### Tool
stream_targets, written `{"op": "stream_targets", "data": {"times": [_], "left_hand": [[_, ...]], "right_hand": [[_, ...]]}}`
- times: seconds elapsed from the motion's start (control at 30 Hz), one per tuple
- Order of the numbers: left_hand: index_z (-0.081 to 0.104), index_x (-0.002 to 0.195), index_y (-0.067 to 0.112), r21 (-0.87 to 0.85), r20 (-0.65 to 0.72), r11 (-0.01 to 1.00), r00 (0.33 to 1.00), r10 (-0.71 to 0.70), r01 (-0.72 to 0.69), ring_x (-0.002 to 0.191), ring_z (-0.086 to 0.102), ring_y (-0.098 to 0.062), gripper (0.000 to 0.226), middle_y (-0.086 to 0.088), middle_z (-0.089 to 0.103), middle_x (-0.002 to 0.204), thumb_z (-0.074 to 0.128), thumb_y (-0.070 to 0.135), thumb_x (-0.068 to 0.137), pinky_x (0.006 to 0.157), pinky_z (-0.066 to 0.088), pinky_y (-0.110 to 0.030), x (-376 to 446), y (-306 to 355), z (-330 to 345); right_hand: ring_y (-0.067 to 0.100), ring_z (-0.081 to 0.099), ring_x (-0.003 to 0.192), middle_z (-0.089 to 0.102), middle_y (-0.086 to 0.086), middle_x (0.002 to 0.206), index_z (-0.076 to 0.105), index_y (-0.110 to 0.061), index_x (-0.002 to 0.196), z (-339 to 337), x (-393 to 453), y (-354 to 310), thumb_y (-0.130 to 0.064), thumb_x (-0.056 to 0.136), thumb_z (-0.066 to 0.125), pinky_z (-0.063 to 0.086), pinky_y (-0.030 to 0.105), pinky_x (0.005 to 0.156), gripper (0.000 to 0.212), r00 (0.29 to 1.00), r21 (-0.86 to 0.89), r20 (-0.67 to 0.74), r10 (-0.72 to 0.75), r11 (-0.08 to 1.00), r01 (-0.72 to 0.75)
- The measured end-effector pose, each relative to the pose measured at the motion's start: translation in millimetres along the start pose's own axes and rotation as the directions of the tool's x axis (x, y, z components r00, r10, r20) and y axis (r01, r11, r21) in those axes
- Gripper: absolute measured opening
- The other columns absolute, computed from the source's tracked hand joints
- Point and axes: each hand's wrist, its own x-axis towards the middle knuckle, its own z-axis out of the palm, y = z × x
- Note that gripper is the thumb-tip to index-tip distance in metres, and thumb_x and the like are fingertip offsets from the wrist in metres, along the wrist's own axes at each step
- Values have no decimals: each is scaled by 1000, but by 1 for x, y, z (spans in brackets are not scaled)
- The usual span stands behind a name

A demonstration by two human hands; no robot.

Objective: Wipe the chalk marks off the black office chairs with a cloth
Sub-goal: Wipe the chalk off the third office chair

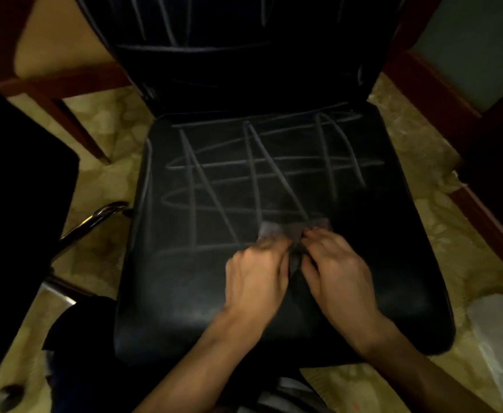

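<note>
Head view: both hands — left hand (256, 271) and right hand (338, 263) — pinch a dark cloth (296, 231) on the chalk-marked (zigzag lines) chair seat (184, 293).

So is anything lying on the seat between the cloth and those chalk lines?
Nothing visible. Both hands, left and right, hold the cloth on the seat, at the near end of the chalk marks. The scribbles run from there to the backrest, which is marked too, with bare seat between.
</note>
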Motion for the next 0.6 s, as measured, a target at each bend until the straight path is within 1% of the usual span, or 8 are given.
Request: {"op": "stream_targets", "data": {"times": [0.07,0.13,0.2,0.3,0.37,0.47,0.53,0.6], "left_hand": [[72,92,24,-21,-27,999,999,-44,43,74,71,-20,12,4,75,89,64,21,83,53,52,-31,-29,-17,-8],[76,101,20,-40,-58,994,993,-99,97,89,72,-13,22,2,77,102,76,12,80,71,53,-25,-59,-34,-17],[77,106,18,-21,-112,985,978,-174,173,96,73,-12,26,1,76,108,76,12,81,79,52,-22,-78,-48,-27],[73,102,23,15,-145,958,949,-281,286,85,73,-20,19,3,76,101,59,24,88,62,56,-31,-68,-67,-40],[71,98,23,60,-180,926,917,-356,372,77,72,-27,13,0,76,93,66,19,87,56,52,-34,-50,-79,-49],[72,96,21,37,-215,896,879,-425,442,75,71,-29,15,-2,76,89,73,13,83,55,52,-34,-47,-92,-61],[72,96,20,-6,-188,903,887,-422,429,76,72,-26,16,0,75,91,73,12,83,56,56,-35,-68,-94,-64],[74,100,18,-68,-168,920,904,-392,386,88,74,-20,21,0,76,101,74,8,82,68,60,-35,-97,-93,-65]], "right_hand": [[23,69,106,73,10,109,75,-3,103,6,-8,-18,-11,83,63,42,24,100,24,993,46,0,-116,992,115],[21,69,107,74,7,110,76,-5,102,15,-17,-38,-10,78,73,48,26,99,25,978,101,33,-207,974,203],[21,69,108,74,6,110,76,-5,103,24,-16,-58,-7,68,83,54,30,95,35,957,162,88,-276,952,260],[23,71,104,75,8,106,77,-5,99,45,15,-81,-3,64,85,57,32,89,35,940,215,94,-327,929,302],[24,71,102,75,9,104,77,-4,98,58,42,-99,-2,65,85,55,29,88,33,939,238,104,-328,925,297],[23,69,105,75,8,105,76,-6,99,63,57,-120,-4,69,84,47,22,95,32,921,226,143,-363,918,327],[24,70,104,75,10,105,76,-3,99,58,41,-124,-2,67,86,44,21,99,33,902,224,149,-406,902,369],[23,70,105,74,10,107,76,-2,100,49,17,-124,-2,67,86,41,22,101,34,881,256,128,-455,874,414]]}}
